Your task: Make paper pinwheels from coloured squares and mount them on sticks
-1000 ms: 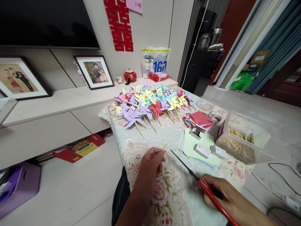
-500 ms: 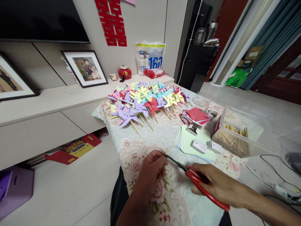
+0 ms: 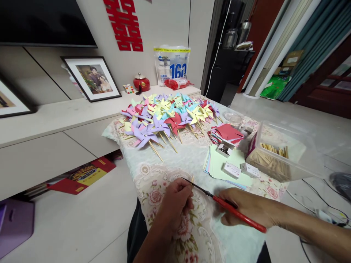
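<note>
My left hand is closed around a thin wooden stick, whose pale tip pokes up past the fingers; the rest is mostly hidden in the fist. In my right hand are red-handled needle-nose pliers. Their long dark jaws reach left to the stick's tip, right by my left thumb and forefinger. Whether the jaws pinch the stick I cannot tell. Beyond both hands, a crowd of paper pinwheels in purple, yellow, red and blue lies on the flowered tablecloth.
To the right are pastel paper sheets, small white boxes, an opened box of metal pins, and stacked red cut paper. A clear plastic bin holds wooden sticks. A white cabinet runs along the left wall.
The pliers have turned so their handles appear closer together, and their jaws lie across the stick's tip. Less of the stick shows above my left hand. The view has shifted slightly.
</note>
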Motion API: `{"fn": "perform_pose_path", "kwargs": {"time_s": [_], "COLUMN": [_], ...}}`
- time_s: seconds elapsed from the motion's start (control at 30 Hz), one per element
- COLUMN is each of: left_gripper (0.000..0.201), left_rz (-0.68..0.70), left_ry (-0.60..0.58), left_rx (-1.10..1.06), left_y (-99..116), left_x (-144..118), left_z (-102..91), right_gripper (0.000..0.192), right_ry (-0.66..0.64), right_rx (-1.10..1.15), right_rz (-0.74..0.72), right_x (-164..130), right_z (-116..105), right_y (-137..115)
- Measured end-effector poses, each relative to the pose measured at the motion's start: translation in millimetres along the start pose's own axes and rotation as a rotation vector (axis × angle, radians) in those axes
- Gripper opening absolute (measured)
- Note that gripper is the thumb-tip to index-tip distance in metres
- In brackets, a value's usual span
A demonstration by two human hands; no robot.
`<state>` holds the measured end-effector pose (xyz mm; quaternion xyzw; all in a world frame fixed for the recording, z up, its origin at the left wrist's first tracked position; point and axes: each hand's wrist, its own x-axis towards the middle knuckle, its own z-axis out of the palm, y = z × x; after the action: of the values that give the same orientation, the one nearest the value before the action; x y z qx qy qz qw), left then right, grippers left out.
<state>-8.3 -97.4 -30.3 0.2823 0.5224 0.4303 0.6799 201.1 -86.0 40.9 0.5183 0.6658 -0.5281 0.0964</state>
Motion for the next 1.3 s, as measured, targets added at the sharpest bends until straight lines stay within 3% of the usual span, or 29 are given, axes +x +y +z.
{"fn": "perform_pose_path", "kwargs": {"time_s": [0.1,0.5,0.87,1.07,1.3], "left_gripper": [0.018,0.015,0.017,0.010,0.035], "left_rz": [0.006,0.023,0.030,0.040,-0.013], "left_ry": [0.029,0.124,0.121,0.084,0.005], "left_rx": [0.100,0.394,0.433,0.209,-0.383], "left_y": [-3.0,-1.9,-1.9,-1.2,8.6], "left_x": [1.4,-4.2,-3.2,-5.5,-11.0], "left_z": [2.1,11.8,11.6,8.8,2.6], "right_gripper": [0.012,0.011,0.015,0.021,0.030], "right_ry": [-0.039,-0.061,-0.056,-0.128,0.075], "right_rx": [-0.018,-0.034,0.077,0.315,0.640], "right_rz": [0.015,0.067,0.052,0.102,-0.132], "right_x": [2.9,7.5,11.9,11.9,12.2], "right_z": [-1.0,-4.8,-0.6,4.8,40.6], "right_y": [1.6,4.5,11.2,24.7,23.7]}}
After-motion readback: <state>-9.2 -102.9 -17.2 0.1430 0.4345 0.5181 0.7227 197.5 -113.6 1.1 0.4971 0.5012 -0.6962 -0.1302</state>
